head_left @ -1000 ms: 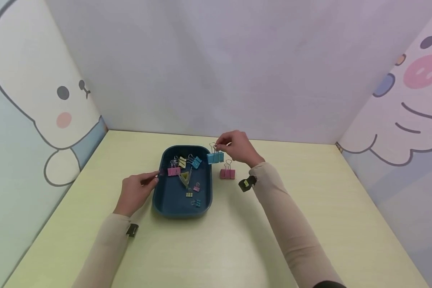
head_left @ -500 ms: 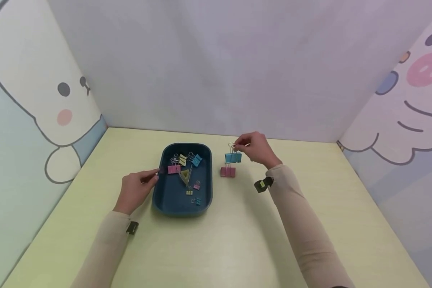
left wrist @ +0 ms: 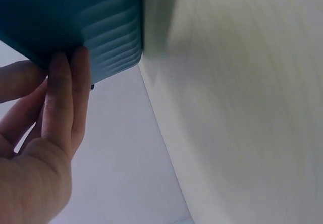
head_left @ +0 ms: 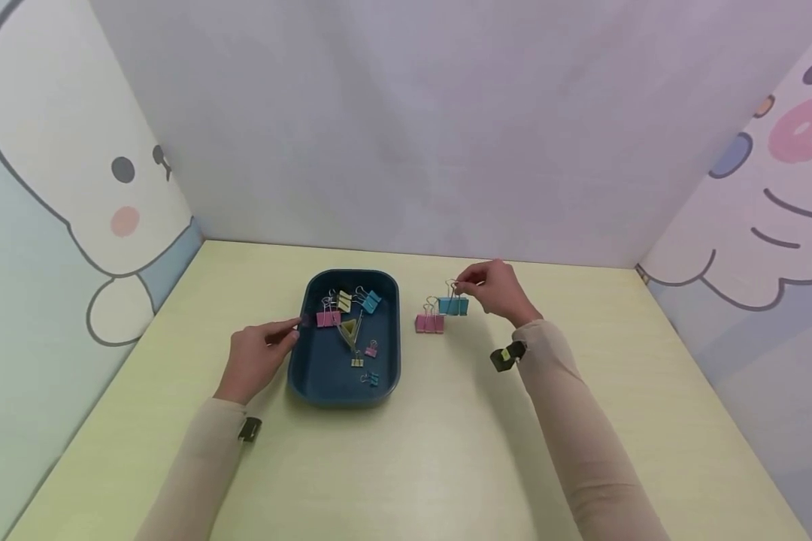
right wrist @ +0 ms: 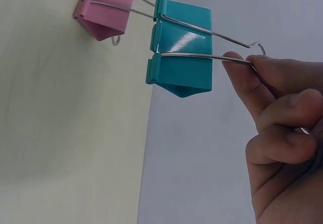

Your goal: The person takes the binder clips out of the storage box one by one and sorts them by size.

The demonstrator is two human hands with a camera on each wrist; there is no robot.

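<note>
My right hand (head_left: 497, 291) pinches one wire handle of a large blue binder clip (head_left: 453, 306), which hangs upright over the table. In the right wrist view, thumb and index finger meet at the end of the blue clip's handle (right wrist: 204, 56). A large pink binder clip (head_left: 429, 324) stands on the table just left of it. My left hand (head_left: 253, 362) holds the left rim of a dark blue tray (head_left: 325, 389). Inside are a pink clip (head_left: 328, 319), a yellow clip (head_left: 344, 301), a blue clip (head_left: 371, 302), a larger yellow clip (head_left: 348, 333) and several tiny clips.
The pale yellow table (head_left: 406, 466) extends around the tray. Behind it rises a whitish back wall (head_left: 406, 135), and side panels with cartoon animals (head_left: 125, 180) stand left and right.
My right hand has carried the blue binder clip rightward from the tray's edge, past the pink clip, then lowered it a little. The left hand has stayed at the tray rim.
</note>
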